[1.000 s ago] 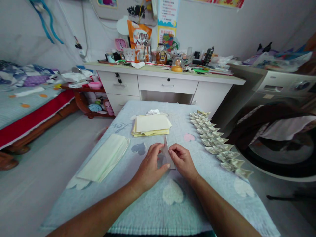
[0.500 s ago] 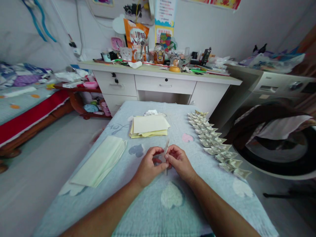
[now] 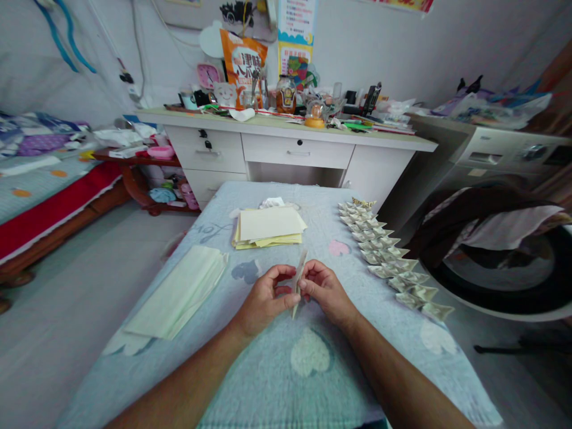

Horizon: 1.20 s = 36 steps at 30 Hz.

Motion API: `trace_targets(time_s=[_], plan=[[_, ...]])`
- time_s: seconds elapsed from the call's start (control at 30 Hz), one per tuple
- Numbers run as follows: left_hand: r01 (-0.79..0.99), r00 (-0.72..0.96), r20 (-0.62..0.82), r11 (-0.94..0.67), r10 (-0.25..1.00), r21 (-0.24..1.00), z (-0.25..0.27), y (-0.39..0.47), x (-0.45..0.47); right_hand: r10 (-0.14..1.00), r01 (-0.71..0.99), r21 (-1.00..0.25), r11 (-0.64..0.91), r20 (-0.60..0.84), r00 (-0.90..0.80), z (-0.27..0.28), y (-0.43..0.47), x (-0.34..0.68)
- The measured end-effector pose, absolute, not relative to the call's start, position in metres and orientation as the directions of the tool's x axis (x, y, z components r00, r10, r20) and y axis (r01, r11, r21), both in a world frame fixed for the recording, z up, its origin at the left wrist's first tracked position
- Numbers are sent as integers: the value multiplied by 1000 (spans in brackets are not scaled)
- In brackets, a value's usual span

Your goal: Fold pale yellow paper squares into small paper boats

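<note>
Out to the right of the hands, folded paper shapes stand in a slanting row on the bench, closely packed; these look finished (the farthest one is yellower and patterned). One piece seems to be midway: a narrow, pale strip, held on edge between the hands, folded in some measure but with nothing like the opened form of the row. The right hand pinches it between thumb and fingers; the left hand has it by the thumb and fingertips from the other side, its palm open.

What appears unworked lies flat: a stack of cream and yellow paper just beyond the hands, slightly left, and a long pile of pale green sheets well to the left. Whether all of that is meant for folding, I cannot say.

The fingers cover the strip's middle, so its creases and layers are hard to read. The shapes overlap too much for a sure count. Behind the stack, a white wad is partly hidden, and its nature is unclear.
</note>
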<state>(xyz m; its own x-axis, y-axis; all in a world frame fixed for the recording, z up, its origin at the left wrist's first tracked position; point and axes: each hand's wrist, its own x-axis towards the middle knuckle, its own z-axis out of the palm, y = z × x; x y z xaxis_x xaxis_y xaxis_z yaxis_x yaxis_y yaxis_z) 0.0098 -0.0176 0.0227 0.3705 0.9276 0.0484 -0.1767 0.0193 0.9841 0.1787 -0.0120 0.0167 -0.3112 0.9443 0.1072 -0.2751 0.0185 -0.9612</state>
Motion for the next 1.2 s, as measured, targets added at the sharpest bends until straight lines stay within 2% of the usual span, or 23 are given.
trace_targets(time_s=[0.1, 0.2, 0.37, 0.5, 0.7, 0.87, 0.97, 1.2], plan=[[-233, 375, 50, 42, 926, 972, 28, -19, 11, 951, -213, -975, 64, 124, -283, 17, -13, 177], [-229, 307, 34, 39, 951, 973, 30, -21, 15, 964, -62, -982, 178, 187, -190, 17, -15, 175], [-117, 225, 85, -60, 971, 991, 23, -23, 19, 956, 278, -915, 293, 280, -85, 16, -19, 169], [-3, 208, 178, -181, 962, 983, 17, -26, 22, 947, 409, -855, 318, 307, -96, 15, -21, 166], [115, 203, 290, -317, 935, 942, 17, -32, 25, 936, 393, -852, 347, 344, -80, 19, -22, 167], [105, 226, 314, -343, 922, 933, 19, -35, 26, 906, 398, -819, 414, 414, -91, 18, -21, 170], [37, 237, 267, -284, 934, 958, 22, -36, 26, 894, 402, -805, 436, 439, -91, 17, -22, 171], [-257, 262, 79, -9, 962, 966, 27, -29, 20, 864, 468, -746, 474, 496, -85, 17, -22, 170]])
